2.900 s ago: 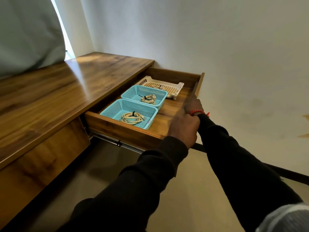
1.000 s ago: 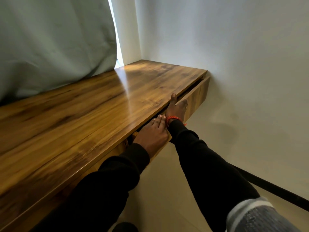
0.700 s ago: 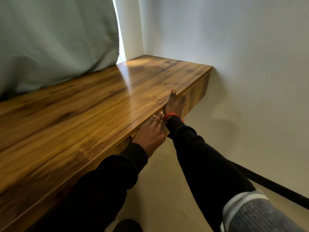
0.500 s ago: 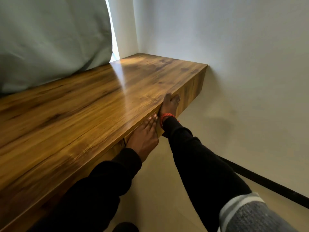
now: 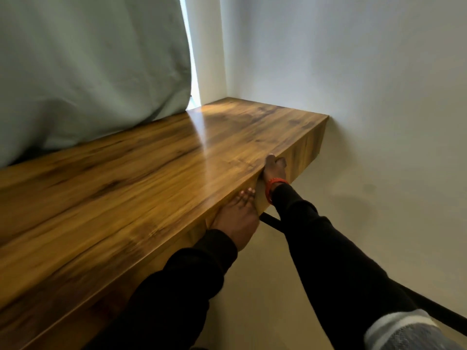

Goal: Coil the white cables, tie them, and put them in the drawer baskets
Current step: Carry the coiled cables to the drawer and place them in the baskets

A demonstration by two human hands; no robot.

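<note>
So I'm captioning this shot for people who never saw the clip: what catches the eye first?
The glossy wooden desktop runs across the frame to the white wall. At its front edge, the left hand and right hand press flat against the drawer front. A pale green curtain hangs behind.

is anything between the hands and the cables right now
Yes: the closed drawer front. Both the left hand and the right hand lie against it under the desk top, so no cables or baskets show.
</note>
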